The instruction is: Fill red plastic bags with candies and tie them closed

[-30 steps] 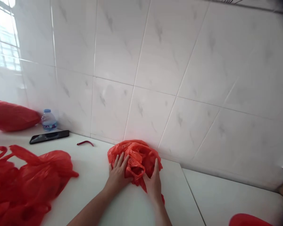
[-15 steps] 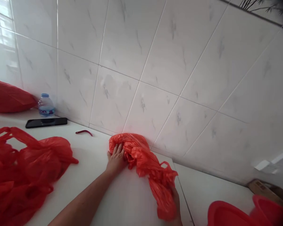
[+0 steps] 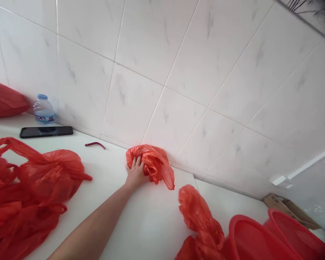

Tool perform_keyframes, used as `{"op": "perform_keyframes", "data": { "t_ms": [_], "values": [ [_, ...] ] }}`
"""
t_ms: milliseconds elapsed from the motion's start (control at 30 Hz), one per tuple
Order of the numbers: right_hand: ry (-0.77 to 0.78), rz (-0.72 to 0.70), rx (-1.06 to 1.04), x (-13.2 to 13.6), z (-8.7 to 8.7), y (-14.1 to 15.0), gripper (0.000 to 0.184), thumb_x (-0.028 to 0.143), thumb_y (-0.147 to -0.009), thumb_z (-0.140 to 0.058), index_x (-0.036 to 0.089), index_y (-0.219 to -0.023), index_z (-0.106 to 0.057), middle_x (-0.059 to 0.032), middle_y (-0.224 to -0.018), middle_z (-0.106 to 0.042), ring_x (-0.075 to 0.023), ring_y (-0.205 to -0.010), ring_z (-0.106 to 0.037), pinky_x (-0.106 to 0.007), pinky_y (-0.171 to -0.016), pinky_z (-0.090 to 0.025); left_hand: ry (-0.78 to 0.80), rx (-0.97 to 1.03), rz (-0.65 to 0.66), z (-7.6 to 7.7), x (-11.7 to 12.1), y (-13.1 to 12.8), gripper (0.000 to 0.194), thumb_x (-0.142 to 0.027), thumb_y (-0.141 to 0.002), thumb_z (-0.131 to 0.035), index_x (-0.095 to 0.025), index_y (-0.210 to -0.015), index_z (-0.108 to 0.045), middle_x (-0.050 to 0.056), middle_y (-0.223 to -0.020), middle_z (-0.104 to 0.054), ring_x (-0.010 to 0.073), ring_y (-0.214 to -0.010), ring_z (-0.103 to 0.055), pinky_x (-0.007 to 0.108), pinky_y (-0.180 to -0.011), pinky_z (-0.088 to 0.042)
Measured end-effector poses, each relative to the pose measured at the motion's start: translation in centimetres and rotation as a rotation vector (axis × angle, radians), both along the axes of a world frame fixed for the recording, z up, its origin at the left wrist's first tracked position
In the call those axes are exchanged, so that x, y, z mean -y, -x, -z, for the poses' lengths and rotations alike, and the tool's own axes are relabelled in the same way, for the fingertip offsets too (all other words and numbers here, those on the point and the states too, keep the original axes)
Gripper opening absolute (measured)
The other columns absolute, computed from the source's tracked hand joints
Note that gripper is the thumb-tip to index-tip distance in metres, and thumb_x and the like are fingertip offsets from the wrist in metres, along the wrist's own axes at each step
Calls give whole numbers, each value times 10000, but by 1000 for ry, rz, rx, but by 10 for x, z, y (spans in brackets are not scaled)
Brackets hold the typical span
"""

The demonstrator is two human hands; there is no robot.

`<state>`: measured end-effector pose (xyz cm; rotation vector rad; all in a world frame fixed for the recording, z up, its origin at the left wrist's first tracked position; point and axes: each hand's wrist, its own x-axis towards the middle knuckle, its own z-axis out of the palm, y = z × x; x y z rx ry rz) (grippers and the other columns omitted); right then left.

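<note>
My left hand point(image 3: 135, 172) lies on a crumpled red plastic bag point(image 3: 151, 164) pressed against the base of the tiled wall, its fingers resting side by side on the bag's left side. A second red plastic bag point(image 3: 199, 216) hangs in mid-air at the lower middle, stretched downward toward the frame's bottom edge. My right hand is not visible; it may be hidden under that bag.
A heap of red plastic bags point(image 3: 24, 191) covers the white counter point(image 3: 103, 202) at left. A black phone point(image 3: 46, 131), a small water bottle point(image 3: 43, 110) and a red strip point(image 3: 95, 144) lie near the wall. Red mesh baskets point(image 3: 260, 238) stand lower right, a cardboard box point(image 3: 287, 209) behind them.
One red bag was pulled out of the crumpled bundle and carried down and to the right. My left hand stayed on the remaining bag. The view swung right, revealing the baskets.
</note>
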<state>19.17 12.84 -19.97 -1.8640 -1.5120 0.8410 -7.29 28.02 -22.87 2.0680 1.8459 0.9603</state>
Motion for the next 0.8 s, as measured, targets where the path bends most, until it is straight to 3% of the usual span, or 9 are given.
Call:
{"op": "perform_keyframes", "data": {
  "t_ms": [100, 200, 300, 400, 500, 633, 800],
  "values": [
    [-76, 78, 88, 42, 19, 5, 492, 511, -746, -562, 302, -1191, -553, -109, -967, -672, -331, -1010, -593, -471, -835, -472, -95, 31, 83, 0, 3, -3, 838, -446, -679, -618, -223, -1412, -280, 129, -1523, -218, 365, -1392, -124, 641, -1050, -97],
    [-131, 134, 135, 72, 42, 18, 587, 445, -734, -585, 244, -1273, -473, -130, -1238, -560, -334, -1200, -475, -469, -995, -383, -156, 29, 140, -1, 7, -4, 766, -387, -685, -609, -194, -1375, -340, 138, -1495, -284, 347, -1377, -193, 600, -1075, -107],
    [-300, 217, 277, 78, 56, 33, 603, 369, -763, -549, 171, -1316, -417, -155, -1340, -462, -325, -1257, -407, -467, -1062, -302, -174, -7, 110, -3, 13, -4, 745, -351, -680, -605, -177, -1360, -357, 151, -1486, -299, 339, -1374, -202, 597, -1084, -84],
    [-430, 245, 394, 71, 61, 40, 576, 349, -803, -496, 158, -1338, -400, -148, -1302, -497, -308, -1208, -460, -459, -1015, -357, -221, -46, 42, -1, 25, -7, 756, -288, -692, -589, -184, -1388, -314, 145, -1510, -247, 325, -1390, -160, 601, -1082, -80],
    [-489, 228, 469, 68, 63, 39, 574, 357, -819, -484, 171, -1353, -390, -128, -1254, -546, -289, -1136, -526, -427, -947, -419, -304, -69, 16, 6, 51, -10, 753, -219, -708, -571, -176, -1406, -291, 155, -1524, -200, 325, -1398, -138, 577, -1085, -121],
    [-552, 203, 535, 71, 64, 38, 575, 323, -825, -469, 173, -1371, -370, -107, -1203, -590, -261, -1067, -574, -386, -896, -451, -383, -44, 76, 18, 103, -11, 706, -186, -759, -515, -167, -1416, -259, 156, -1522, -184, 299, -1401, -147, 481, -1081, -232],
    [-542, 177, 555, 78, 58, 41, 569, 328, -847, -426, 166, -1386, -346, -104, -1191, -601, -243, -1053, -583, -356, -888, -448, -301, 0, 151, 27, 159, -8, 691, -135, -744, -493, -215, -1396, -279, 115, -1510, -201, 277, -1386, -194, 443, -1061, -287]
  ]
}}
